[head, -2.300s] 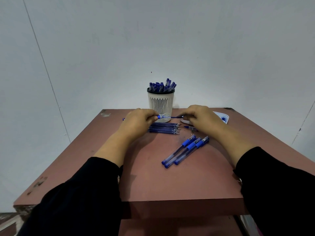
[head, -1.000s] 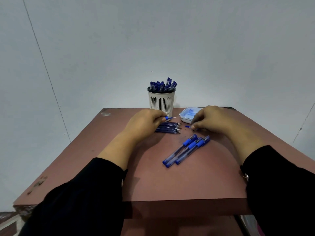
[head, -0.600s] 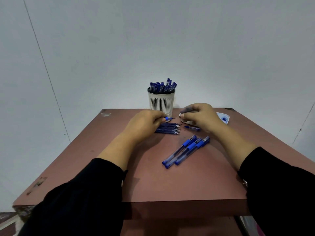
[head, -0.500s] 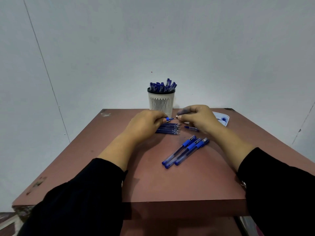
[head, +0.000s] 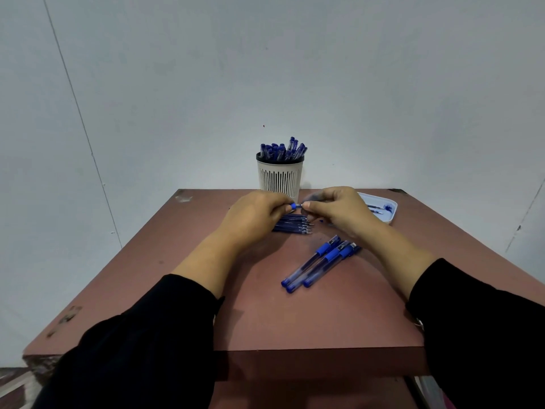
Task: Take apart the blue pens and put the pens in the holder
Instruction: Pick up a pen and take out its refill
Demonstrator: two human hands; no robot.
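My left hand grips a blue pen by its body, only the blue grip end showing past the fingers. My right hand pinches that pen's tip, thumb and fingers meeting the left hand just in front of the white slotted holder. The holder stands at the table's far edge, filled with several blue pen parts. A row of several blue refills lies under my hands. Three whole blue pens lie side by side on the table, to the right of centre.
A white tray with small blue pieces sits at the far right, behind my right hand. The reddish-brown table ends at a near edge below my sleeves. A pale wall rises behind the holder.
My right hand came back from the table near the tray and closed on the tip of the pen held in my left hand. The left hand stayed where it was.
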